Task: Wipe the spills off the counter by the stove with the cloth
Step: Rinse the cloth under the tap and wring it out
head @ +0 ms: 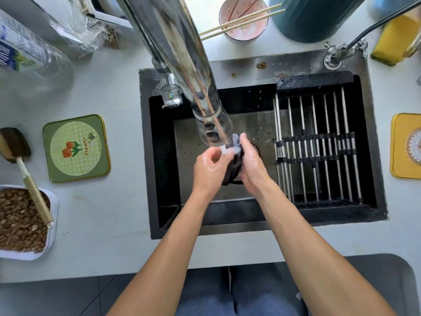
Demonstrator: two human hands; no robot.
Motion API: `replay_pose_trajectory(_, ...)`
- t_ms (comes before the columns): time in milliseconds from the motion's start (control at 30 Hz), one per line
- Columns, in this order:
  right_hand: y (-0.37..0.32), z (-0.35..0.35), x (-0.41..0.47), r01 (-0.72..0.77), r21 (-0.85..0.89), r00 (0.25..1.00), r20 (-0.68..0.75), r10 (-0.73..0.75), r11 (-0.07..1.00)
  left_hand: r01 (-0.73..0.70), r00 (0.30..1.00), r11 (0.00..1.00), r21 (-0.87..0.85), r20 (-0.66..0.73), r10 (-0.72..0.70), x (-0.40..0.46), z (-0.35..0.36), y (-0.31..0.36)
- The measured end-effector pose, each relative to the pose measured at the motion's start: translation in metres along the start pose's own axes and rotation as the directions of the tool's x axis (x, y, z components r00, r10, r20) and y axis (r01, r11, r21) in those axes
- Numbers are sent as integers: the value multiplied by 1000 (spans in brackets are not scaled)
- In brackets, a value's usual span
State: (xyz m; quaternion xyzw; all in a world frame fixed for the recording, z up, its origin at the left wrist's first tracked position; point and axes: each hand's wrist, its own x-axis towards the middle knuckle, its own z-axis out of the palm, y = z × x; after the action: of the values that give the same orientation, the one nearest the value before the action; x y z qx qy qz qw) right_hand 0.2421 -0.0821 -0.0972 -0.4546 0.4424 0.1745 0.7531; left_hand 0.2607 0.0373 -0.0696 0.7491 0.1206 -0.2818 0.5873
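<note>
A dark wet cloth (234,163) is bunched between both my hands over the black sink (164,201), right under the spout of the steel tap (193,71). Water runs onto the top of the cloth. My left hand (210,172) grips the cloth from the left with curled fingers. My right hand (251,169) grips it from the right, its fingers pressed along the cloth. Most of the cloth is hidden between my palms.
A metal drying rack (319,144) fills the sink's right half. On the left counter lie a green coaster (76,148), a brush (25,169) and a tray of nuts (20,222). A yellow coaster (406,145) sits right. Behind stand a bowl with chopsticks (242,18) and a bottle (29,51).
</note>
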Motion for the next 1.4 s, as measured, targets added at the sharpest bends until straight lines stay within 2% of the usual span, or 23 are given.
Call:
replay_pose_trajectory(100, 5, 4, -1, -39, 70, 999, 14, 38, 997, -2, 999, 1000, 31, 53, 0, -10, 3, 4)
replay_pose_trajectory(167, 9, 3, 1, -72, 133, 997, 15, 71, 988, -4, 1000, 1000, 18, 23, 4, -13, -4, 8)
replay_pose_trajectory(300, 10, 3, -2, -118, 151, 993, 2, 119, 982, -28, 966, 999, -38, -259, 17, -6, -36, 25)
replay_pose_trajectory(367, 12, 2, -2, -146, 173, 987, -43, 155, 974, -126, 899, 989, 72, -413, 144, 2, -57, 40)
replay_pose_trajectory(433, 11, 4, -2, -155, 215, 983, -62, 172, 964, -192, 826, 943, 270, -474, 304, 11, -72, 55)
replay_pose_trajectory(567, 10, 6, -4, -154, 264, 979, -89, 184, 952, -217, 774, 843, 493, -439, 456, 26, -87, 65)
replay_pose_trajectory(633, 9, 5, -6, -145, 259, 981, -85, 172, 955, -285, 742, 784, 551, -391, 545, 29, -91, 67)
replay_pose_trajectory(700, 8, 3, -8, -147, 250, 981, -86, 173, 957, -381, 690, 685, 621, -302, 658, 32, -96, 70)
replay_pose_trajectory(767, 7, 1, -10, -155, 254, 980, -81, 181, 955, -433, 659, 623, 652, -243, 712, 33, -99, 72)
replay_pose_trajectory(867, 6, 1, -13, -152, 229, 978, -105, 180, 961, -419, 672, 620, 663, -233, 703, 36, -99, 77)
replay_pose_trajectory(1033, 4, 2, -17, -150, 233, 976, -124, 182, 961, -442, 639, 615, 653, -251, 727, 44, -100, 103)
replay_pose_trajectory(1100, 2, 4, -19, -157, 236, 971, -139, 193, 959, -428, 696, 649, 629, -229, 680, 47, -105, 102)
replay_pose_trajectory(1167, -1, 6, -23, -165, 261, 968, -145, 207, 951, -366, 754, 757, 541, -304, 582, 48, -106, 95)
replay_pose_trajectory(1267, -6, 10, -28, -155, 347, 972, -115, 206, 925, -249, 784, 933, 259, -512, 351, 32, -89, 69)
replay_pose_trajectory(1300, -7, 11, -30, -155, 375, 974, -96, 205, 914, -199, 822, 965, 173, -506, 260, 24, -79, 57)
replay_pose_trajectory(1333, -8, 12, -33, -159, 383, 976, -78, 203, 910, -134, 892, 987, 94, -422, 161, 16, -67, 45)
replay_pose_trajectory(1367, -9, 13, -36, -167, 372, 979, -51, 199, 913, -49, 962, 998, 30, -267, 55, 8, -54, 33)
replay_pose_trajectory(1400, -9, 13, -40, -171, 344, 982, -15, 187, 923, 37, 996, 999, -2, -85, -37, -1, -40, 21)
